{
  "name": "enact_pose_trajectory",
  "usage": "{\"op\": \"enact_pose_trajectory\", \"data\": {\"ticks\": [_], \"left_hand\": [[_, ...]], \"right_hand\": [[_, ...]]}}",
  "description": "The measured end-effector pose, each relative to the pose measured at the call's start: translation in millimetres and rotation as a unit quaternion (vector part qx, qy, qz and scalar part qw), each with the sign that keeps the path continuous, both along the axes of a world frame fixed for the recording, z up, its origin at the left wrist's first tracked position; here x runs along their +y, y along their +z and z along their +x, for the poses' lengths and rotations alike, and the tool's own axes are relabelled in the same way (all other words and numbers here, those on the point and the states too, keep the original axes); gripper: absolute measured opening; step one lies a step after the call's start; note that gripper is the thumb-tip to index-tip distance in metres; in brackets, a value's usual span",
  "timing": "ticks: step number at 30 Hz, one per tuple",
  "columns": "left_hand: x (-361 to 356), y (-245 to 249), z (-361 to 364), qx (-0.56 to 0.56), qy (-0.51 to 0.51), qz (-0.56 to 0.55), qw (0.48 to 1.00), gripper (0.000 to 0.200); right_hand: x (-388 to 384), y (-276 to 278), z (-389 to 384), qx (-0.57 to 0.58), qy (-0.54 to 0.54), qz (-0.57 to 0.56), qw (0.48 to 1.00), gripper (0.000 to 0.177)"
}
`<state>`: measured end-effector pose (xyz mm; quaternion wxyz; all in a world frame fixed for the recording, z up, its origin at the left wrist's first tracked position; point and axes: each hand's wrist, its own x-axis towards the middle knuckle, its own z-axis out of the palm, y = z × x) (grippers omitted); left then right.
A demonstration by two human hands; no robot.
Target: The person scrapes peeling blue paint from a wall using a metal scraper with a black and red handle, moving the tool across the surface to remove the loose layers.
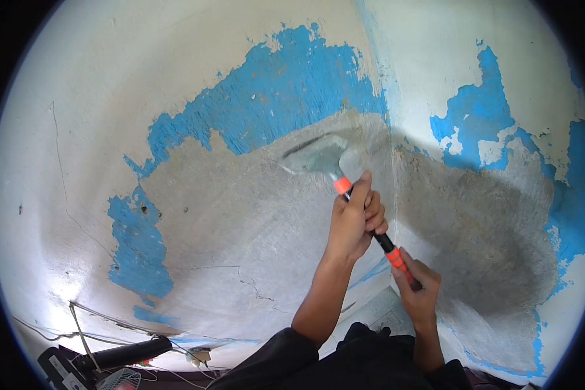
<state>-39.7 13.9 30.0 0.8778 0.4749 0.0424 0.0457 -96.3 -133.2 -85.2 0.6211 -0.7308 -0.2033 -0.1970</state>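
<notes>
Head view: the left hand (356,224) closes round the shaft (383,243) of a long-handled scraper (342,186), the right hand (420,286) round its orange-banded end, presumably to steady the blade (313,156) at grey plaster (253,214) below blue paint (273,97); contact is unclear.

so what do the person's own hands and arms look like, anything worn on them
The left hand and right hand are both bare, with no gloves, watch or bracelet showing. Both forearms are uncovered too. Higher up, a plain black fabric left sleeve and a matching right sleeve cover the arms; no markings show on them.
</notes>
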Motion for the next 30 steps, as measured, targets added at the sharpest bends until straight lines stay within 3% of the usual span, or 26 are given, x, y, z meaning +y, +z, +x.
{"op": "enact_pose_trajectory", "data": {"ticks": [30], "left_hand": [[12, -13, -17, 0.001, 0.004, -0.015, 1.0, 0.042]], "right_hand": [[6, -4, -8, 0.006, 0.018, -0.006, 1.0, 0.037]]}}
